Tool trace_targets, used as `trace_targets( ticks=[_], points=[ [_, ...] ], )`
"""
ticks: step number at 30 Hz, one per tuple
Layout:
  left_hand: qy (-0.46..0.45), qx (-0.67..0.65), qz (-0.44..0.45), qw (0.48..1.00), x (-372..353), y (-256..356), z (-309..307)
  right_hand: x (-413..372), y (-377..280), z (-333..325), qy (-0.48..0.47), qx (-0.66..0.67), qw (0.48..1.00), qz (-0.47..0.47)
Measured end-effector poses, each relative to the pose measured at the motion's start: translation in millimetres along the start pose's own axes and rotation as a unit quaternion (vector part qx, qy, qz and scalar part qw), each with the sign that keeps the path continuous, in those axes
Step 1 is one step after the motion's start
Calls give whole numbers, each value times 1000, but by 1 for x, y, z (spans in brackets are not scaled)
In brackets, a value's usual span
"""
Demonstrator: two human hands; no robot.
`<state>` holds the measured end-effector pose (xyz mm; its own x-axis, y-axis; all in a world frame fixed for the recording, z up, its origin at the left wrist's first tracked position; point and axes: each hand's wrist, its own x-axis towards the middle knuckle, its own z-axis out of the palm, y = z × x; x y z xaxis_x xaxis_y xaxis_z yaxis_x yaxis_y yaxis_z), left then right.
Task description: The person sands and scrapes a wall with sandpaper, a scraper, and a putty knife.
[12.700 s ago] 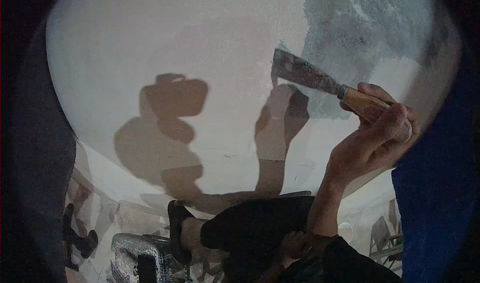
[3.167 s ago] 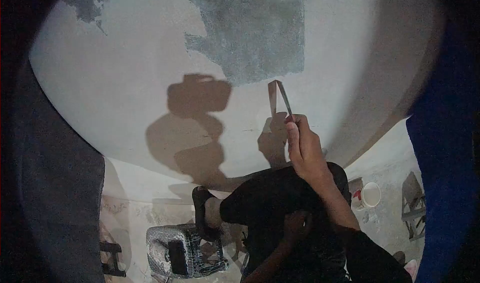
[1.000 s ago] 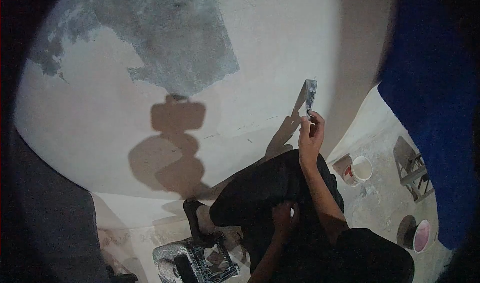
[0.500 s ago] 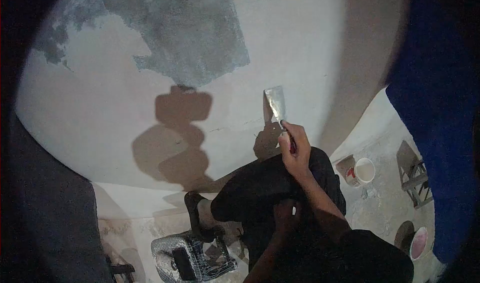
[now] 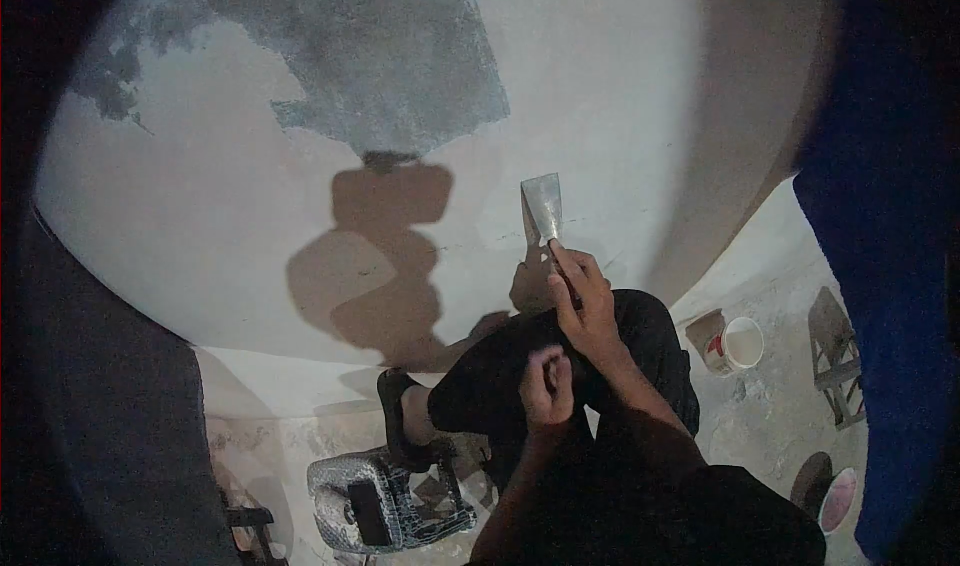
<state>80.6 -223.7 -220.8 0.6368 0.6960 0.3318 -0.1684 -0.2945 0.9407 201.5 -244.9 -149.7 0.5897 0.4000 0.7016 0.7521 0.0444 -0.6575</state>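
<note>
A putty knife [image 5: 543, 206] with a wide metal blade points up against the pale wall [image 5: 600, 96]. Its handle is wrapped by the fingers of my right hand [image 5: 586, 301], whose index finger lies along it toward the blade. My left hand [image 5: 548, 386] is raised in front of my dark-clothed knee, its fingers curled; whether anything small is between them I cannot make out. A grey patch [image 5: 400, 66] with ragged edges covers the upper part of the wall. My head's shadow falls on the wall left of the knife.
On the floor at the right are a white bucket [image 5: 742, 344], a dark metal stand [image 5: 838, 371] and a pink-filled container [image 5: 837, 501]. A silvery wrapped stool [image 5: 345, 506] with a dark phone-like slab [image 5: 368, 514] is by my foot [image 5: 410, 416].
My left hand has risen from my lap to knee level. My right hand and the putty knife have shifted slightly left, with the blade more upright. The view has moved a little.
</note>
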Motion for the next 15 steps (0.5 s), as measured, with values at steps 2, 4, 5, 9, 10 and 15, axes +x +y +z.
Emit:
trace_targets(
  ticks=[2,4,5,9,10,15],
  points=[
    [-13,-33,-2,999,30,6,1,2,1,0,3,-9,1000,-27],
    [-33,-51,-49,997,50,9,6,3,3,-1,-6,-2,1000,-20],
    [-54,-71,-97,991,56,8,8,3,4,-2,-14,4,1000,-14],
    [-84,-146,-31,985,69,-8,19,3,4,-6,-51,33,998,19],
    [-95,-135,-48,985,70,-1,20,2,4,-6,-62,31,997,22],
    [-118,-83,-89,985,71,-15,2,1,8,-5,-85,75,994,0]
  ],
)
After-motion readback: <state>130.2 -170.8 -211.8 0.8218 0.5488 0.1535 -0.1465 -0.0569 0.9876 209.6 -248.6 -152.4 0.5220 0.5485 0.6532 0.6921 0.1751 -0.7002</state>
